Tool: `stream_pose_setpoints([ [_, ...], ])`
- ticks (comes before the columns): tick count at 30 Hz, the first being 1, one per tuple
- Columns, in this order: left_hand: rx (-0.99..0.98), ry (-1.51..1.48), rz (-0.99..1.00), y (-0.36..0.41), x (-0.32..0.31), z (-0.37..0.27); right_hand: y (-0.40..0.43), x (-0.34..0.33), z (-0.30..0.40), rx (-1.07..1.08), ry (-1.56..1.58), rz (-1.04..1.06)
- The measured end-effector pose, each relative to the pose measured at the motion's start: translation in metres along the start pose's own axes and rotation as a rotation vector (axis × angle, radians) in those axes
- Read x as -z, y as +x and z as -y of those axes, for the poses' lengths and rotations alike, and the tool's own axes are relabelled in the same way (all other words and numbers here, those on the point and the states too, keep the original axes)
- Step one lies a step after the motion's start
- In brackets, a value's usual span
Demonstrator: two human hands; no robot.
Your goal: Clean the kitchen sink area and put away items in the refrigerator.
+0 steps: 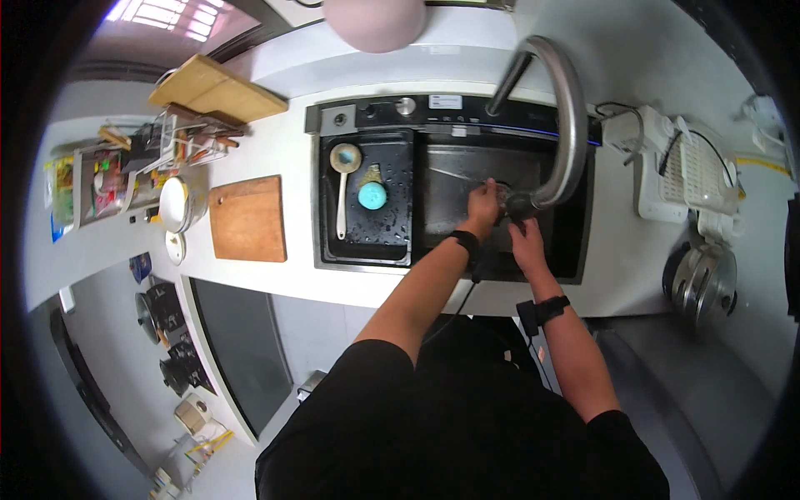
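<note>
Both my hands are over the right basin of a black kitchen sink [450, 159], at the head of a curved metal faucet [572, 125]. My left hand [484, 209] is just left of the faucet head, fingers by a small glassy or wet area; whether it grips something cannot be told. My right hand [527, 244] is below the faucet head, its fingertips near or touching it, partly hidden. In the left tray of the sink lie a long-handled strainer or ladle [342, 194], a round turquoise object [372, 196] and a small yellowish piece [371, 172].
Left of the sink lies a wooden cutting board [248, 219], with a white pot [175, 203] and a rack of utensils [194, 140] beyond. On the right are a white plastic drying basket [700, 169] and a metal pot lid [706, 281]. A pink round object hangs over the top edge.
</note>
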State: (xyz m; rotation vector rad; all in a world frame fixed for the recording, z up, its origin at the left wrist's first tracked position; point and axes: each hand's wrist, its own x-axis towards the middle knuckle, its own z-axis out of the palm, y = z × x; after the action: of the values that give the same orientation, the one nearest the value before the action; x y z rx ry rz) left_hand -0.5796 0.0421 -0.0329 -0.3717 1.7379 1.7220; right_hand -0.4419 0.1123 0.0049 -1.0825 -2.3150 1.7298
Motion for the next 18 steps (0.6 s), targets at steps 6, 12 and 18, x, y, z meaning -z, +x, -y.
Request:
stream_pose_setpoints([
  [6,0.013,0.236,-0.018,-0.013,-0.016,-0.010,-0.011,-0.003,-0.004,-0.215,0.360,0.098],
  [12,-0.075,0.103,0.127,-0.031,-0.009,-0.016,-0.010,-0.006,0.063,-0.453,0.594,0.193],
  [18,-0.018,-0.035,0.400,-0.070,0.011,-0.037,0.031,0.001,0.014,-0.340,0.740,0.237],
])
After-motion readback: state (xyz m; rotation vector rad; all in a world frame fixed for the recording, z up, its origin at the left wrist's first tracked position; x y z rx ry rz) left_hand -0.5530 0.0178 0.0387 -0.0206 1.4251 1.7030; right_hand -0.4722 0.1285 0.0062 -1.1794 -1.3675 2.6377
